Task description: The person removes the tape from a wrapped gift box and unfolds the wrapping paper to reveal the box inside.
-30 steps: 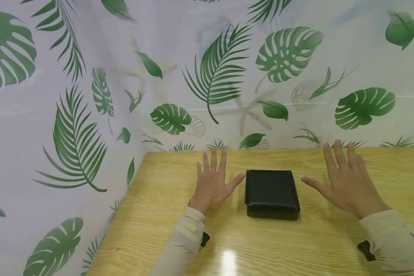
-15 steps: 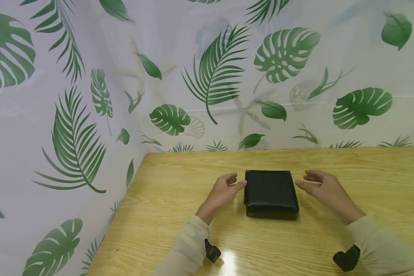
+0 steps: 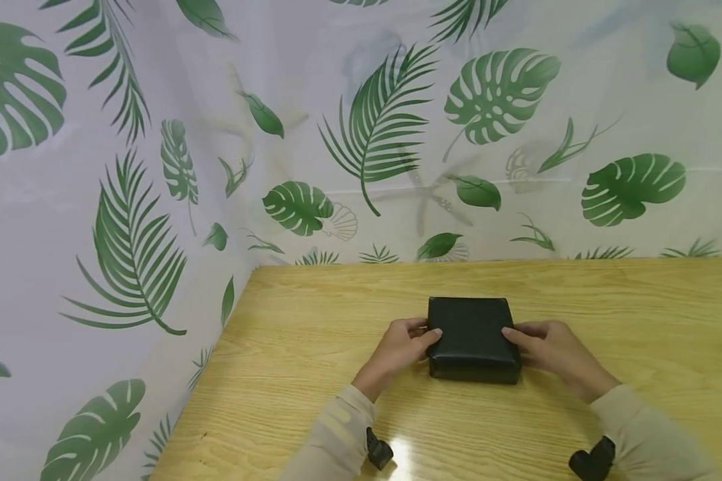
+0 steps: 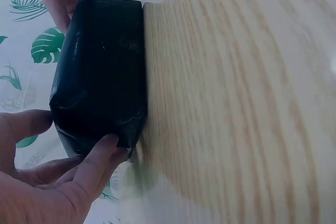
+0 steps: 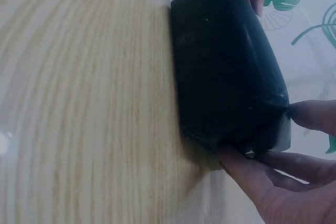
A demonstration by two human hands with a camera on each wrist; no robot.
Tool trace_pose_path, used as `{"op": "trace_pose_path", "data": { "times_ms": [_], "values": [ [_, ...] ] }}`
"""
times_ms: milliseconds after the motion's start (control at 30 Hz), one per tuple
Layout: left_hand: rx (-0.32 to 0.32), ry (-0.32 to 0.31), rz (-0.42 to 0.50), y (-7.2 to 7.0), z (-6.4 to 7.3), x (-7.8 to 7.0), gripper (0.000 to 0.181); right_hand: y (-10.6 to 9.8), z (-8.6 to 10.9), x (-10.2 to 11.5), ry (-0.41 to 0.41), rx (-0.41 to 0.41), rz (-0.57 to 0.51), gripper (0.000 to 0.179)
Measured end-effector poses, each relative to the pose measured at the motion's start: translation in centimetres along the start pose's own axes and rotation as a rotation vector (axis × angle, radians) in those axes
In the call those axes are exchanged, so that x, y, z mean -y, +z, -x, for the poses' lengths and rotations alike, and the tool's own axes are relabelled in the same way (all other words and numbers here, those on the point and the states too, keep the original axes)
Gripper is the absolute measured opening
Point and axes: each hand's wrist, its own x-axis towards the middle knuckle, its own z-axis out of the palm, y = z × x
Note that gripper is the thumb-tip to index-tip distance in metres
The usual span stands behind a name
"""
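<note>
A square black box (image 3: 472, 337) with a glossy, leather-like surface rests on the wooden table. My left hand (image 3: 398, 349) grips its left side, thumb on the top edge and fingers against the side wall. On the opposite side my right hand (image 3: 558, 351) holds it the same way. In the left wrist view the box (image 4: 102, 66) shows its long front face, and the left fingers (image 4: 97, 163) press low on its near end. From the right wrist, the right fingers (image 5: 247, 174) sit at the lower edge of the box (image 5: 226, 72).
The light wood-grain table (image 3: 289, 374) reaches back to a white sheet (image 3: 349, 80) printed with green leaves, which also hangs along the left. Small black devices (image 3: 379, 449) are strapped at both wrists, below the beige sleeves (image 3: 331, 434).
Both hands, first spread flat on either side of the box, have curled and moved inward, and now take hold of its two sides. The box stays in place.
</note>
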Motion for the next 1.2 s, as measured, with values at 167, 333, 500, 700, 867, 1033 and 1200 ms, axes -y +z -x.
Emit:
{"op": "trace_pose_path", "data": {
  "times_ms": [167, 333, 500, 700, 867, 1033, 1200],
  "values": [
    [-0.003, 0.011, -0.029, 0.4, 0.1, 0.0, 0.046, 0.4, 0.2, 0.0, 0.001, 0.0, 0.004, 0.076],
    [-0.001, 0.017, -0.027, 0.6, 0.1, -0.2, 0.043, 0.5, 0.1, 0.2, -0.012, 0.022, 0.006, 0.077],
    [-0.002, 0.018, -0.029, 0.9, 0.2, -0.6, 0.043, 0.4, 0.1, 0.4, -0.012, 0.037, 0.007, 0.077],
    [-0.012, 0.033, -0.037, 1.1, 0.2, -1.1, 0.045, 0.0, 0.1, 0.9, -0.026, 0.048, -0.007, 0.077],
    [-0.014, 0.065, -0.017, 1.1, 0.2, -1.7, 0.051, -0.2, 0.3, 1.4, -0.048, 0.033, -0.011, 0.077],
    [-0.045, 0.095, -0.097, 0.9, 0.4, -2.1, 0.054, -0.4, 0.5, 1.9, -0.074, 0.006, -0.025, 0.084],
    [-0.049, 0.125, -0.123, 0.7, 0.5, -2.5, 0.055, -0.7, 0.7, 2.0, -0.089, -0.012, -0.024, 0.086]
  ]
}}
